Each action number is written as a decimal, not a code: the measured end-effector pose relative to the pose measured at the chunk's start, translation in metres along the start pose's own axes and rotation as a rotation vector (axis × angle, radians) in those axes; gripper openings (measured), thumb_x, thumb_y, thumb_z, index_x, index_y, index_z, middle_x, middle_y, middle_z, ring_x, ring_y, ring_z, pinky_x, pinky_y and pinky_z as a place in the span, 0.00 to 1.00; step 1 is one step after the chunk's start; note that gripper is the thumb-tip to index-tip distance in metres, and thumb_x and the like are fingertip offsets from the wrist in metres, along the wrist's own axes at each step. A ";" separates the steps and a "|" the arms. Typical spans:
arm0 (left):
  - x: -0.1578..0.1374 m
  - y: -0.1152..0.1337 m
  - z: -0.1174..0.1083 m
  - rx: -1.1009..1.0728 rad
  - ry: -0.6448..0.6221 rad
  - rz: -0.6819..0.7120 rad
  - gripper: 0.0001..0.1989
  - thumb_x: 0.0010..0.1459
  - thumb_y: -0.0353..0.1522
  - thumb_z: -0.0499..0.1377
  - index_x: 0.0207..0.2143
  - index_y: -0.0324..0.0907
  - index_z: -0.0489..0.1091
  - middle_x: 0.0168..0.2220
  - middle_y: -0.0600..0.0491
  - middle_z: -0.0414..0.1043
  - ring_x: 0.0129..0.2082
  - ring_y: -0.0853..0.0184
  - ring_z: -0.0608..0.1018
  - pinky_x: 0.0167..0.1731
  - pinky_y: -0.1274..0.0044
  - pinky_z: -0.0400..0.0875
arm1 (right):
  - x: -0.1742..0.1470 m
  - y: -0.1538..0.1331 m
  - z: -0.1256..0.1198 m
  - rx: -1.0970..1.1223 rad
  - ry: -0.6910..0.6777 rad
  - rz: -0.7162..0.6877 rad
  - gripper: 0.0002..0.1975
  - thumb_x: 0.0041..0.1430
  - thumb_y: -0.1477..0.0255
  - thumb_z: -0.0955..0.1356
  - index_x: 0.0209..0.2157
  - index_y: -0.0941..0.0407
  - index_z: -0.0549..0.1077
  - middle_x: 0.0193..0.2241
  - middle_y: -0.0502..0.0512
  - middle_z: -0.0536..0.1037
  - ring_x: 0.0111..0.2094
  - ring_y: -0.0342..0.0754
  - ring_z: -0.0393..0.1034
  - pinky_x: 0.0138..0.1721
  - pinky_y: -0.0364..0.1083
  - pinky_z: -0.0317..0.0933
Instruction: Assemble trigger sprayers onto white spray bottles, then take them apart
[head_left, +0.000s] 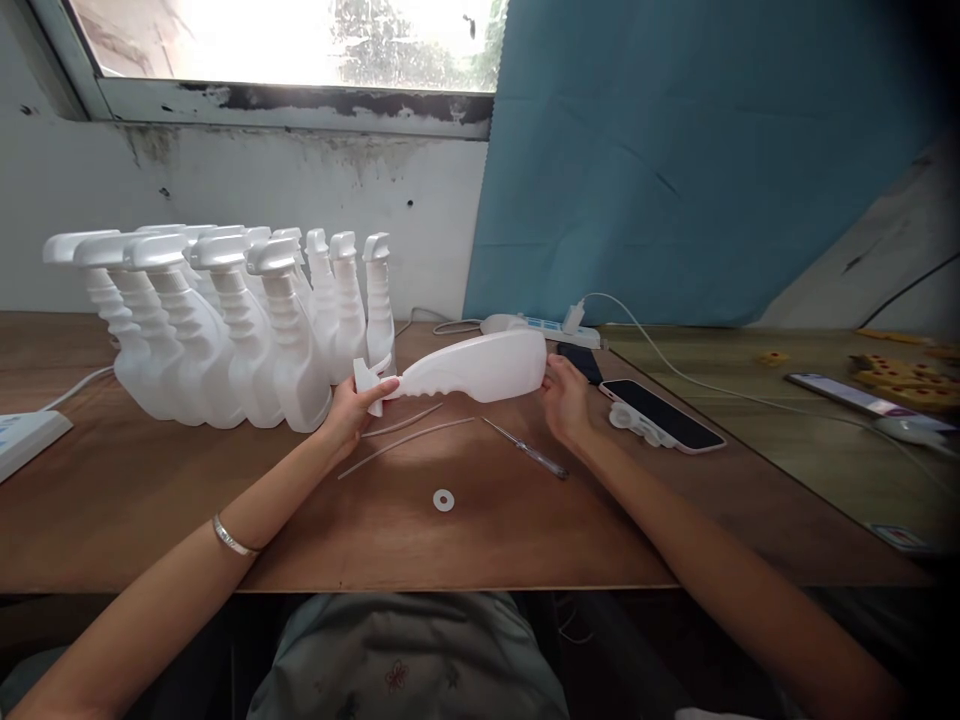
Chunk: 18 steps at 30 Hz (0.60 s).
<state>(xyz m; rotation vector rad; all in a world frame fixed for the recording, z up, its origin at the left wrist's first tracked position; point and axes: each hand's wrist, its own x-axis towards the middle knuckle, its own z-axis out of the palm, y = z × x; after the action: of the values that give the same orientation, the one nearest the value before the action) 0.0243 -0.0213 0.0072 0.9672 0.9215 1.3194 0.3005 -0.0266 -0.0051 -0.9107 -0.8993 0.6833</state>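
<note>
A white spray bottle (480, 368) lies sideways in the air just above the table, its base to the right. My left hand (352, 410) is closed around its trigger head at the left end, the thumb on top. At the bottle's base, my right hand (566, 402) grips with bent fingers, partly hidden behind it. Below the bottle on the table are two thin tubes (409, 439), a slim screwdriver (527, 448) with a clear handle, and a white ring washer (443, 500).
Several upright white spray bottles (187, 340) stand close together at the back left. A phone (664, 413) and small clear plastic pieces (637, 424) lie to the right. Behind them is a power strip (562, 330) with a white cable. Another power strip (30, 440) sits at far left.
</note>
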 end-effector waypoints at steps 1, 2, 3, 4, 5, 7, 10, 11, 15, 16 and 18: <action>0.001 0.000 -0.001 -0.015 0.012 -0.001 0.21 0.36 0.30 0.68 0.35 0.34 0.68 0.32 0.50 0.73 0.29 0.71 0.75 0.28 0.82 0.71 | -0.001 0.000 0.000 0.026 -0.056 0.011 0.13 0.38 0.62 0.70 0.27 0.54 0.70 0.28 0.48 0.72 0.30 0.44 0.66 0.29 0.43 0.59; 0.003 0.000 -0.002 -0.021 0.024 -0.004 0.20 0.37 0.30 0.68 0.35 0.34 0.68 0.32 0.50 0.73 0.28 0.71 0.75 0.26 0.83 0.71 | -0.001 0.000 0.001 0.035 -0.112 0.014 0.15 0.35 0.66 0.70 0.30 0.54 0.71 0.33 0.49 0.73 0.33 0.45 0.67 0.32 0.43 0.60; 0.005 0.000 -0.004 -0.018 0.036 -0.008 0.19 0.37 0.30 0.68 0.34 0.34 0.68 0.31 0.50 0.73 0.26 0.72 0.75 0.25 0.83 0.71 | -0.002 0.001 0.002 0.033 -0.158 0.009 0.19 0.32 0.69 0.71 0.33 0.53 0.71 0.36 0.49 0.74 0.36 0.46 0.67 0.33 0.43 0.60; 0.006 0.000 -0.005 -0.008 0.046 -0.013 0.19 0.37 0.30 0.68 0.34 0.34 0.68 0.31 0.50 0.72 0.25 0.72 0.75 0.24 0.83 0.71 | -0.003 0.001 0.002 0.025 -0.193 0.001 0.22 0.31 0.72 0.71 0.35 0.52 0.71 0.39 0.49 0.73 0.38 0.47 0.67 0.35 0.44 0.61; 0.008 0.000 -0.006 0.006 0.051 -0.017 0.19 0.37 0.29 0.68 0.34 0.34 0.68 0.30 0.50 0.72 0.25 0.72 0.75 0.24 0.83 0.71 | -0.003 0.002 0.003 0.017 -0.211 -0.006 0.25 0.30 0.74 0.72 0.37 0.52 0.71 0.40 0.49 0.73 0.40 0.47 0.66 0.36 0.44 0.61; 0.009 -0.002 -0.008 0.029 0.053 -0.026 0.20 0.36 0.30 0.68 0.34 0.34 0.68 0.31 0.50 0.72 0.26 0.72 0.75 0.25 0.83 0.71 | -0.003 0.003 0.003 -0.011 -0.191 -0.028 0.25 0.30 0.74 0.73 0.37 0.52 0.72 0.38 0.49 0.74 0.39 0.46 0.66 0.37 0.44 0.60; 0.007 -0.002 -0.007 0.050 0.041 -0.026 0.24 0.34 0.31 0.69 0.36 0.34 0.68 0.32 0.50 0.72 0.28 0.70 0.75 0.27 0.82 0.71 | 0.000 0.005 0.002 -0.078 -0.070 -0.070 0.18 0.32 0.70 0.74 0.31 0.54 0.73 0.30 0.48 0.74 0.32 0.43 0.66 0.35 0.44 0.60; 0.006 -0.002 -0.007 0.053 0.035 -0.011 0.24 0.34 0.31 0.69 0.36 0.34 0.68 0.32 0.50 0.72 0.30 0.69 0.75 0.29 0.81 0.71 | 0.001 0.005 0.001 -0.098 -0.023 -0.076 0.16 0.33 0.68 0.74 0.29 0.54 0.73 0.27 0.47 0.73 0.29 0.42 0.65 0.33 0.43 0.60; 0.004 -0.002 -0.005 0.075 0.057 0.047 0.26 0.33 0.30 0.69 0.38 0.34 0.68 0.34 0.50 0.72 0.32 0.69 0.75 0.30 0.81 0.71 | 0.003 0.006 -0.002 -0.134 0.056 -0.053 0.14 0.35 0.61 0.73 0.20 0.55 0.69 0.21 0.46 0.68 0.24 0.40 0.61 0.28 0.42 0.58; 0.004 -0.002 -0.004 0.082 0.070 0.047 0.26 0.32 0.29 0.69 0.38 0.35 0.68 0.34 0.50 0.72 0.32 0.69 0.75 0.29 0.81 0.70 | 0.002 0.006 -0.003 -0.121 0.051 -0.039 0.15 0.37 0.60 0.73 0.19 0.56 0.68 0.20 0.46 0.68 0.24 0.40 0.61 0.27 0.42 0.58; 0.005 -0.003 -0.005 0.082 0.081 0.039 0.26 0.33 0.29 0.69 0.38 0.35 0.68 0.33 0.51 0.72 0.30 0.70 0.75 0.27 0.81 0.70 | 0.001 0.005 -0.003 -0.057 0.014 0.009 0.13 0.39 0.60 0.71 0.21 0.55 0.69 0.22 0.47 0.69 0.25 0.42 0.63 0.27 0.42 0.58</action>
<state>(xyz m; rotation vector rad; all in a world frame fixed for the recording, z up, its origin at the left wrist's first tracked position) 0.0212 -0.0165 0.0026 1.0057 1.0302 1.3710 0.3030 -0.0246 -0.0095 -0.9693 -0.9066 0.6611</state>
